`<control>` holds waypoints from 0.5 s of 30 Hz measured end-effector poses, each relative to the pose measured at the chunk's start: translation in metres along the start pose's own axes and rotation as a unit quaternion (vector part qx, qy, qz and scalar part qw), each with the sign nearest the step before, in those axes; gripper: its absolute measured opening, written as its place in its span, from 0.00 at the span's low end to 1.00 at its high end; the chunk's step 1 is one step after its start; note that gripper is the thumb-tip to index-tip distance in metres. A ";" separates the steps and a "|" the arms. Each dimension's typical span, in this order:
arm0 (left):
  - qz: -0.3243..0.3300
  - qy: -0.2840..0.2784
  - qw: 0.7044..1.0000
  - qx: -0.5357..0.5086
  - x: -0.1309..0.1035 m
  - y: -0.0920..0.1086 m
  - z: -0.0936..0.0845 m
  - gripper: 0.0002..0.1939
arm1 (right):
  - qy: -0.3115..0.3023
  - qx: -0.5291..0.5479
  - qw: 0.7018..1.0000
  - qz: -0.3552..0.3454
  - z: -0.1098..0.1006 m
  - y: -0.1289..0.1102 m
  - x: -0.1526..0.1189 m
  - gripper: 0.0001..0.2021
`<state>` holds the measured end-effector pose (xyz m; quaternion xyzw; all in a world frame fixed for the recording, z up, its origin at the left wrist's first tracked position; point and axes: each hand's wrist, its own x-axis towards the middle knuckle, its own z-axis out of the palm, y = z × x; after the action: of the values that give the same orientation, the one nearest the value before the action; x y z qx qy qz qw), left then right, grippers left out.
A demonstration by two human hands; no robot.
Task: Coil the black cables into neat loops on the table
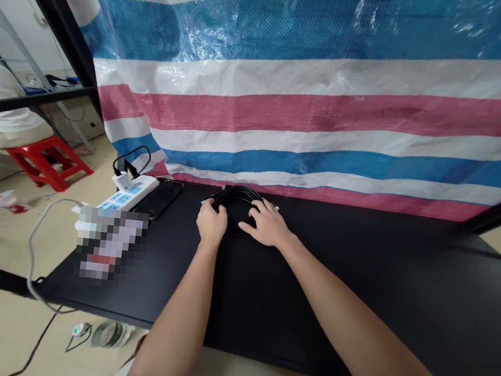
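A coiled black cable (241, 193) lies on the black table (265, 298) near its back edge. My left hand (211, 222) is closed round the left side of the coil, its thumb on the inner edge. On the right side of the coil rests my right hand (269, 223), fingers apart, with the thumb pointing left across the front of the loop. Small light-coloured bits show at both outer sides of the coil. Parts of the coil are hidden under my fingers.
A white power strip (128, 193) with plugs and a black phone (159, 199) lie at the table's left. A striped plastic sheet (308, 116) hangs behind. Beyond the frame, a person (10, 106) sits on a red stool (50, 159). A clear container (109, 334) stands on the floor.
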<state>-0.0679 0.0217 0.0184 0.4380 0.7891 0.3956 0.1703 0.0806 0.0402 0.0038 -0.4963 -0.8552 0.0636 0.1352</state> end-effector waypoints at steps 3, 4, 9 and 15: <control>-0.002 -0.004 1.000 -0.011 -0.001 0.001 -0.001 0.13 | 0.031 -0.010 0.999 -0.002 0.002 0.007 -0.009 0.19; -0.002 -0.004 1.000 -0.017 -0.002 0.001 -0.002 0.13 | 0.044 -0.013 0.999 -0.003 0.002 0.011 -0.013 0.19; 0.002 0.008 0.999 -0.048 -0.002 0.001 0.000 0.11 | 0.111 -0.016 0.994 -0.012 0.002 0.042 -0.041 0.18; 0.018 0.017 0.998 -0.055 -0.002 0.000 0.003 0.07 | 0.178 0.004 0.984 0.026 -0.005 0.097 -0.069 0.19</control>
<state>-0.0651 0.0214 0.0169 0.4356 0.7607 0.4487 0.1738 0.1948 0.0287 -0.0266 -0.5209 -0.8042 -0.0185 0.2854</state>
